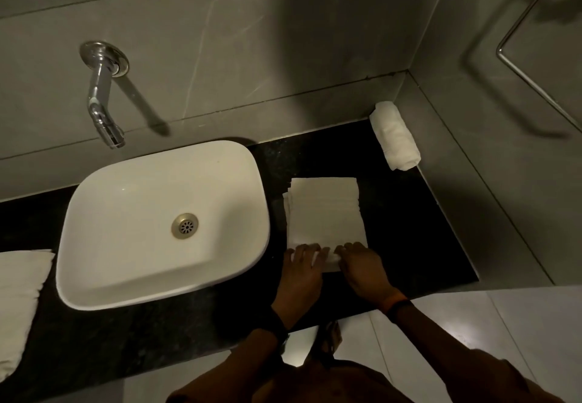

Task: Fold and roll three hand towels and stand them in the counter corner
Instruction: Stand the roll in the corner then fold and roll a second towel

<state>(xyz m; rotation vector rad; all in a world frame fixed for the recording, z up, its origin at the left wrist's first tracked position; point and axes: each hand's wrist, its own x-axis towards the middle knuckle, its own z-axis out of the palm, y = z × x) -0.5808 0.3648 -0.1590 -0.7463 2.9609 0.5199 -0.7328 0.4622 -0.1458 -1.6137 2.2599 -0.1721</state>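
Note:
A white hand towel (326,213), folded into a long strip, lies flat on the black counter (419,229) to the right of the basin. My left hand (301,269) and my right hand (362,269) rest side by side on its near end, fingers curled over a small rolled-up edge. One rolled white towel (395,136) stands in the back right counter corner, against the wall. Another white towel (19,302) lies loosely spread at the far left edge of the counter.
A white rectangular basin (94,270) sits on the counter's middle, under a chrome wall spout (102,100). Grey tiled walls close the back and right side. A metal towel rail (535,56) hangs on the right wall. Pale floor tiles show below the counter's front edge.

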